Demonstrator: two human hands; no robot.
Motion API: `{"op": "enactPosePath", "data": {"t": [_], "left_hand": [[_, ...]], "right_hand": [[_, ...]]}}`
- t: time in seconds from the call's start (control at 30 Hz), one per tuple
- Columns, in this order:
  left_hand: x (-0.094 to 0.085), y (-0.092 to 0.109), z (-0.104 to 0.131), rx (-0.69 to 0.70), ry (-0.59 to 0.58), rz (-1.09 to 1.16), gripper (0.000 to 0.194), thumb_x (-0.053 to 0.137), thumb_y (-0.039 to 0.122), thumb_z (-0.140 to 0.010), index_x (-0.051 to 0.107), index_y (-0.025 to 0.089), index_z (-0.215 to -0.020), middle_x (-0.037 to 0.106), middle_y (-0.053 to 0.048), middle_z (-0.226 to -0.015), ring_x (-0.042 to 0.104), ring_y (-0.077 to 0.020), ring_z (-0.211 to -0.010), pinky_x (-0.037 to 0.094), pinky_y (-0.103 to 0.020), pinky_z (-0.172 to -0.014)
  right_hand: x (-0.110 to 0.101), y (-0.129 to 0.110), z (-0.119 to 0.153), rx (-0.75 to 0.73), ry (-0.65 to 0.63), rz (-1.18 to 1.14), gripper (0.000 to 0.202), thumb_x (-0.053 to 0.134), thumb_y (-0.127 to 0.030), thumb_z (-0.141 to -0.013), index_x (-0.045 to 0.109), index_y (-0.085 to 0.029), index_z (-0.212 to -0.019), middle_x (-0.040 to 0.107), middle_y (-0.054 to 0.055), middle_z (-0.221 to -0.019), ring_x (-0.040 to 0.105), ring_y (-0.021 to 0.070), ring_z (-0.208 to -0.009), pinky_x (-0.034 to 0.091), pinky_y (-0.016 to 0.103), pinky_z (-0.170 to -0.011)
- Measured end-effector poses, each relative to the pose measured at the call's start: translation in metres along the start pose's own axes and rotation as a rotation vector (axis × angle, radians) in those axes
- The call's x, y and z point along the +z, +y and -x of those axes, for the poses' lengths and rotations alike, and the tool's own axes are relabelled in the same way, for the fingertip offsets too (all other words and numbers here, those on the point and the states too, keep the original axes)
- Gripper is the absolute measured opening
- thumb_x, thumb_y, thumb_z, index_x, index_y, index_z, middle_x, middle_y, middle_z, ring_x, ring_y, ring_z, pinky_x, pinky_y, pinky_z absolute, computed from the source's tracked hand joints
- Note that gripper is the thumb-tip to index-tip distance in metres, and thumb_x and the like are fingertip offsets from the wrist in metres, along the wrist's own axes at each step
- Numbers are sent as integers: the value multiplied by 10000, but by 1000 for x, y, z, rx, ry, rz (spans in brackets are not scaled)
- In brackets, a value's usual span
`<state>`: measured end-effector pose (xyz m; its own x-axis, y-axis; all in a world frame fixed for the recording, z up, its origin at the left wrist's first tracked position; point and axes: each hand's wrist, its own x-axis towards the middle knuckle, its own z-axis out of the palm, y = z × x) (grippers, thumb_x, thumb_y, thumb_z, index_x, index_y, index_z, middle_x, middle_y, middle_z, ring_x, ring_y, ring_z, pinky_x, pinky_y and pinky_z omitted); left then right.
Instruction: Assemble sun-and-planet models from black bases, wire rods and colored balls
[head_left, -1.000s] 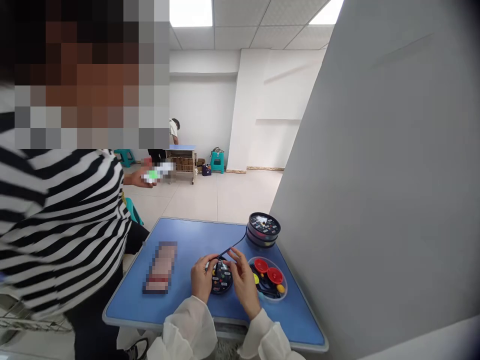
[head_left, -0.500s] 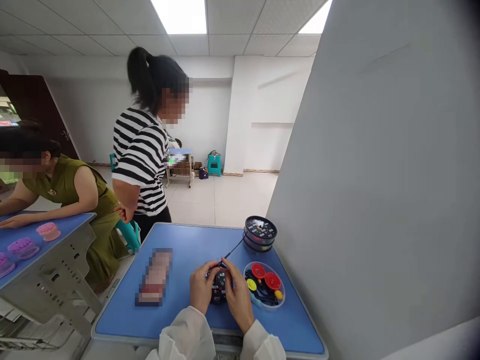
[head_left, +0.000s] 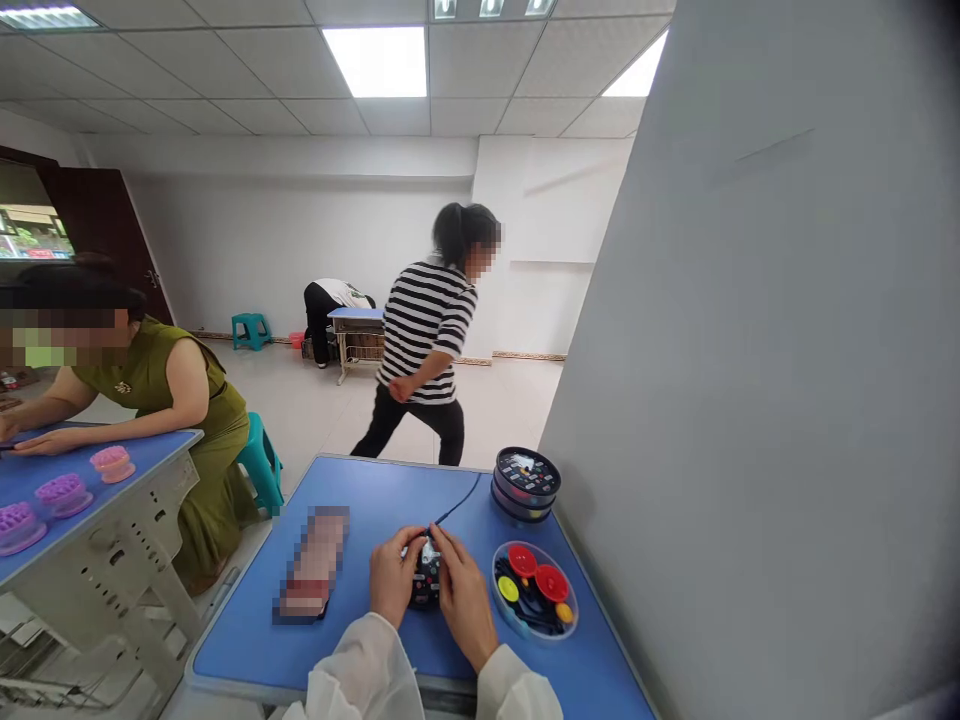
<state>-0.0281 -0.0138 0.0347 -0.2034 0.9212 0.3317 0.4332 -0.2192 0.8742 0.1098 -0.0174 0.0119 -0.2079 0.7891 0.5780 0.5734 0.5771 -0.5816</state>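
Observation:
My left hand and my right hand meet over the blue table, fingers closed around a black, rounded piece with small coloured and white marks. A thin black cord runs up and right from the fingertips, where both hands pinch near the top of the piece. The fingers hide how the cord joins it. Just right of my right hand is a clear round tub holding red cups, a yellow disc and black parts.
A stack of round, black-patterned containers stands at the table's back right, beside a grey wall. On the left lies a blurred-out flat object. Someone in stripes is beyond the table; another person sits at the left table.
The person in stripes has moved right and farther away. My view has tilted up slightly. Both hands stay on the black piece, and the cord now lies away from the container stack.

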Motion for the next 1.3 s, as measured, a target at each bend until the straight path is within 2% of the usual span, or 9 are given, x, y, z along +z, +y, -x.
{"op": "enactPosePath", "data": {"t": [0.2, 0.3, 0.6, 0.8, 0.93, 1.07, 1.2, 1.27, 1.3], "left_hand": [[-2, -11, -3, 11, -2, 29, 251, 554, 366, -832, 776, 252, -866, 813, -41, -879, 743, -234, -810, 564, -339, -808], [0, -18, 0, 5, -7, 14, 252, 553, 355, -830, 776, 239, -850, 812, -44, -859, 742, -233, -805, 567, -340, -804], [-3, -30, 5, 29, -30, -193, 131, 641, 233, -744, 757, 231, -683, 779, -73, -950, 648, -301, -970, 516, -449, -860], [-6, -38, 4, 40, -45, -330, 155, 640, 313, -768, 759, 240, -701, 760, -72, -932, 621, -310, -894, 488, -485, -851], [-7, -42, 3, 52, -42, -352, 204, 585, 341, -796, 751, 236, -738, 750, -79, -968, 617, -326, -944, 488, -480, -869], [-10, -45, 2, 61, -45, -359, 240, 548, 378, -812, 730, 230, -764, 743, -77, -1012, 614, -338, -978, 488, -485, -881], [-12, -41, 11, 59, -20, -374, 343, 513, 408, -842, 684, 190, -1043, 698, -121, -1134, 571, -365, -1096, 463, -527, -918], [-7, -33, 23, 51, 69, -401, 390, 490, 416, -860, 628, 175, -1134, 671, -150, -1152, 560, -382, -1113, 449, -569, -919], [-3, -28, 31, 59, 114, -408, 378, 484, 415, -868, 618, 177, -1130, 667, -156, -1136, 568, -382, -1102, 450, -576, -915]], "right_hand": [[14, -1, -3, -76, -14, 104, 751, 396, 9, -748, 405, -264, -1448, 639, 73, -1296, 616, 220, -1140, 529, 397, -944], [16, 0, -1, -81, -23, 112, 751, 391, 28, -723, 450, -244, -1420, 664, 82, -1260, 625, 220, -1117, 520, 401, -934], [9, 1, 7, -57, -63, 191, 574, 440, 31, -750, 685, -284, -1162, 703, 84, -1179, 646, 247, -1048, 470, 440, -915], [9, -5, 6, -24, -83, 255, 458, 501, -16, -815, 713, -310, -1096, 685, 71, -1208, 615, 254, -1081, 447, 425, -915], [3, -12, 23, -41, -73, 265, 436, 512, -32, -825, 682, -293, -1129, 663, 75, -1235, 599, 248, -1098, 430, 420, -927], [-30, -10, 51, -53, 0, 252, 398, 508, -45, -843, 663, -305, -1101, 701, 43, -1129, 638, 217, -1006, 412, 406, -922], [-98, 6, 56, 140, 117, 350, 231, 508, -150, -892, 687, -270, -975, 748, 44, -932, 669, 231, -882, 428, 394, -837], [-132, 15, 46, 245, 44, 423, 207, 521, -179, -880, 707, -264, -910, 761, 49, -898, 674, 247, -852, 439, 374, -770], [-146, 18, 40, 284, -61, 462, 211, 525, -182, -869, 718, -267, -884, 768, 47, -885, 678, 248, -826, 441, 356, -725]]}}
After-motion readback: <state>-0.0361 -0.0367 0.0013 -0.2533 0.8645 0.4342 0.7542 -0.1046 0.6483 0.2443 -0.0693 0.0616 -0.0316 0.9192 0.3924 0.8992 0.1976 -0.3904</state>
